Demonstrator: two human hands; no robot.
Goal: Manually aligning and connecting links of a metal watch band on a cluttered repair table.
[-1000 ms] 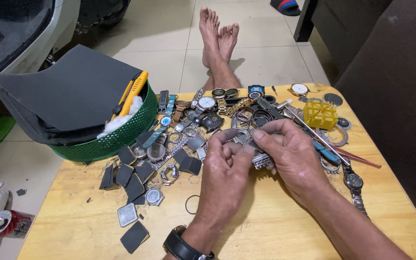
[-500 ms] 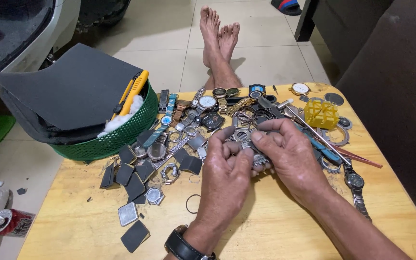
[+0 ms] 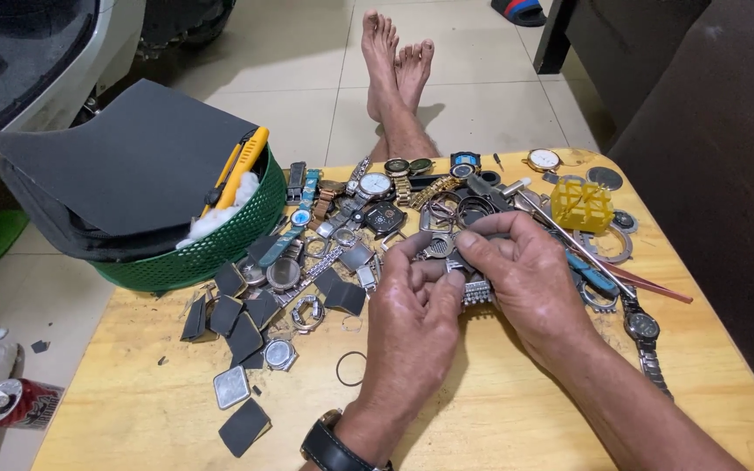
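While both hands (image 3: 473,296) meet, fingers (image 3: 480,249) pinch the metal watch band (image 3: 476,293)

Both forearms come into view bare, no sleeves anywhere along them, and both are lightly haired. The left hand (image 3: 412,327) shows raised veins across its back and short, plain nails. On the left wrist sits a wristwatch (image 3: 332,447) with a black strap, broad and matte, and a sliver of silver buckle at its edge. The right hand (image 3: 525,279) wears nothing at all: no ring, no band, just creased knuckles and short nails. Farther off, two bare feet (image 3: 399,65) lie on the tiled floor, without shoes or socks.
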